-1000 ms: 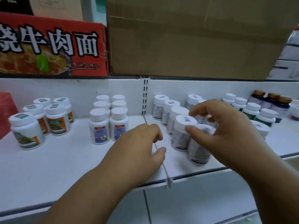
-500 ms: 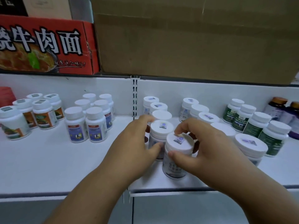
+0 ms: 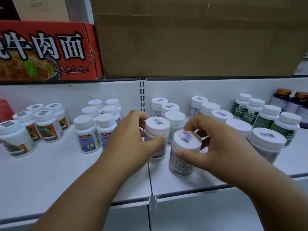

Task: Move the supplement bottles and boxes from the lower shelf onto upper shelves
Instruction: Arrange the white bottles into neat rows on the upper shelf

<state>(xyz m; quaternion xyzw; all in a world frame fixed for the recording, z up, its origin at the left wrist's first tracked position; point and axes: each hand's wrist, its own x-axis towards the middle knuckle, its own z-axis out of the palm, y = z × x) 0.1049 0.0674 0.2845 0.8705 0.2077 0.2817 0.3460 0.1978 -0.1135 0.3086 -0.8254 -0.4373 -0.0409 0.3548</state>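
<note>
Both hands have closed in since a second ago, when the left one lay curled on the bare shelf and only the right touched a bottle; now each has a bottle of its own. On the white shelf (image 3: 50, 177), just right of the seam between its two panels, the left hand (image 3: 131, 140) wraps round a white-capped bottle (image 3: 157, 129), thumb across the near side and fingers curled behind its cap. Just right of it and nearer, the right hand (image 3: 215, 147) grips the front bottle (image 3: 184, 155) round its cap (thumb near, fingers over the far rim). Both bottles stand upright on the shelf, almost touching.

Behind them a row of like bottles (image 3: 170, 108) runs toward the back wall, and a second row (image 3: 208, 108) stands to the right, ending near in a wide-capped jar (image 3: 266, 144). Farther right stand green-labelled bottles (image 3: 266, 117) and, at the far right, dark bottles with gold caps (image 3: 283, 99). Left of the seam stand blue-labelled bottles (image 3: 93, 129) and, well to the left, orange-labelled bottles (image 3: 45, 124). On the shelf above rest a red noodle carton (image 3: 50, 50) and a large brown cardboard box (image 3: 200, 39).
</note>
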